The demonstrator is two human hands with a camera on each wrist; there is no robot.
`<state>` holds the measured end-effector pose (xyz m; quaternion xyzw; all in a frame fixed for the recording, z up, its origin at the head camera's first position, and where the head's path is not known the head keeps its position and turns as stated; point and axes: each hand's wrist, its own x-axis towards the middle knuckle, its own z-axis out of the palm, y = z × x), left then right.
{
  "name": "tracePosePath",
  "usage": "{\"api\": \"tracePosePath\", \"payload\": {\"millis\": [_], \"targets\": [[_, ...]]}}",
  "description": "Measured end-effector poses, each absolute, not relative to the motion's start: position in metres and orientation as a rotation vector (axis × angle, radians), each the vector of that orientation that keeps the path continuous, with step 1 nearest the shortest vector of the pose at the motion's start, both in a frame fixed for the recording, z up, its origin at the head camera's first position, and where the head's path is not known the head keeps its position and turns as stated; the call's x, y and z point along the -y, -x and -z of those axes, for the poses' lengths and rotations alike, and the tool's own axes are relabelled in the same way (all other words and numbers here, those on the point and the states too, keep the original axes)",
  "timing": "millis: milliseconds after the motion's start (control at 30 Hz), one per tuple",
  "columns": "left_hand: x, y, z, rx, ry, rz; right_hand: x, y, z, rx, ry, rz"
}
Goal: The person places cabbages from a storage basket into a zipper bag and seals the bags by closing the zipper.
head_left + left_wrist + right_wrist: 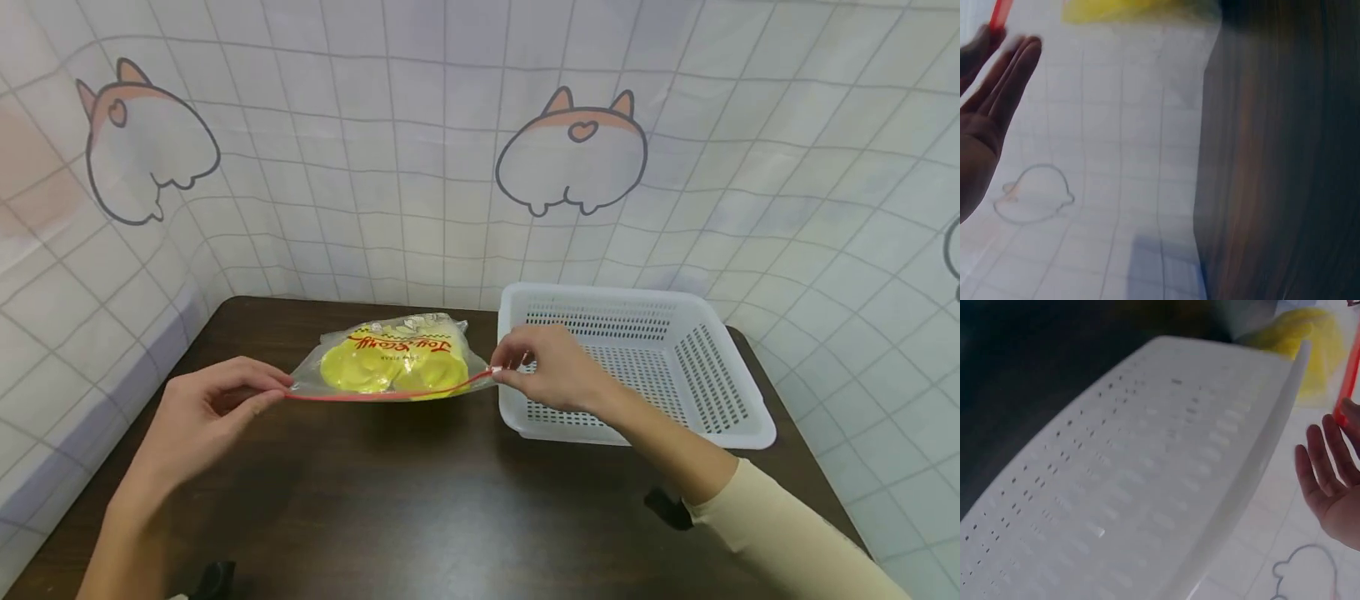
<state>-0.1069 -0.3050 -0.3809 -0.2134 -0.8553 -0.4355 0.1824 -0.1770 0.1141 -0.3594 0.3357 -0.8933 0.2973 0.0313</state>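
Observation:
A clear zip bag [309, 372] with a red zip strip and red print holds something yellow [363, 367]. My left hand [206, 412] pinches the left end of the red strip between thumb and fingers. At the strip's right end, my right hand [551, 367] pinches the corner near the white slider. The strip is drawn out between both hands, facing me. In the left wrist view, the left hand [991, 94] grips the red edge at the top left. The right wrist view has the right hand [1335, 481] on the red strip, its other fingers extended.
A white perforated plastic basket [637, 433] stands on the right of the dark wooden table [420, 508], partly behind my right hand. Around the table's back and sides hangs a white grid-patterned curtain [442, 167] with dog drawings.

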Motion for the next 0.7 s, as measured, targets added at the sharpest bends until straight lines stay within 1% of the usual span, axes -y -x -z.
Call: {"api": "tracePosePath", "payload": {"millis": [167, 333, 567, 700], "targets": [[0.312, 0.097, 0.384, 2.579, 0.694, 1.142, -0.11, 0.161, 0.37, 2.712, -1.204, -0.66], [0.31, 0.09, 0.388, 2.721, 0.79, 0.996, -0.107, 0.148, 0.379, 2.675, -1.29, -0.488], [0.297, 0.089, 0.391, 2.906, 0.869, 1.057, -0.106, 0.139, 0.384, 2.664, -1.284, -0.461], [0.284, 0.093, 0.391, 2.929, 0.831, 0.991, -0.107, 0.137, 0.385, 2.667, -1.257, -0.49]]}}
